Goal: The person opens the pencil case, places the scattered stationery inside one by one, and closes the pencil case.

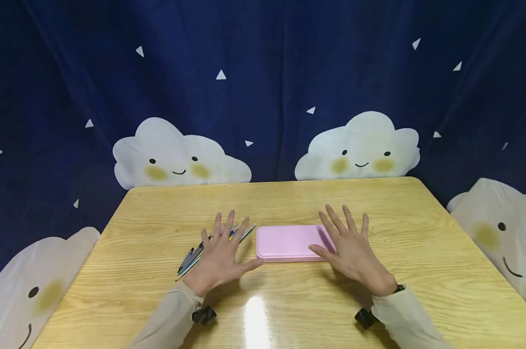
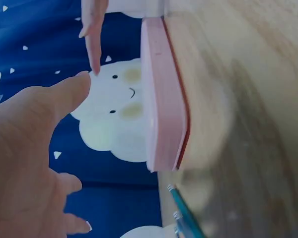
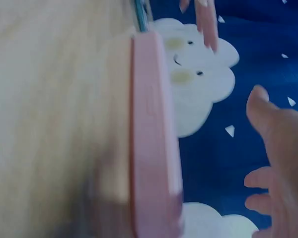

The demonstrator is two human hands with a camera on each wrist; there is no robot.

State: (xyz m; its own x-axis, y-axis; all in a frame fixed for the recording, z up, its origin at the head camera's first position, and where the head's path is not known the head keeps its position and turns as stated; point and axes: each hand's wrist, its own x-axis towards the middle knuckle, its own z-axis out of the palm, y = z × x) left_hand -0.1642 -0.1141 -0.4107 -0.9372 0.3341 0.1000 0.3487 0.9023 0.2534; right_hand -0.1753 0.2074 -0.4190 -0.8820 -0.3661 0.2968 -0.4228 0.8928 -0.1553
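A pink case [image 1: 289,241], oblong with rounded corners and a closed lid, lies flat on the wooden table. My left hand [image 1: 222,257] hovers palm down with fingers spread, its thumb at the case's near left corner in the head view. Partly hidden under that hand are several pens and pencils [image 1: 247,232] and a grey-and-black item [image 1: 189,259]. Over the right end of the case, my right hand [image 1: 352,247] is spread too, holding nothing. Both wrist views show the case's pink side [image 2: 165,99] below the raised hands, with a green pencil [image 2: 185,210] beyond its end.
The light wood table [image 1: 420,261] has its far edge against a dark blue curtain [image 1: 267,87] printed with smiling clouds and white triangles. Small black devices [image 1: 204,316] sit at both wrists. Light glares off the tabletop near the front.
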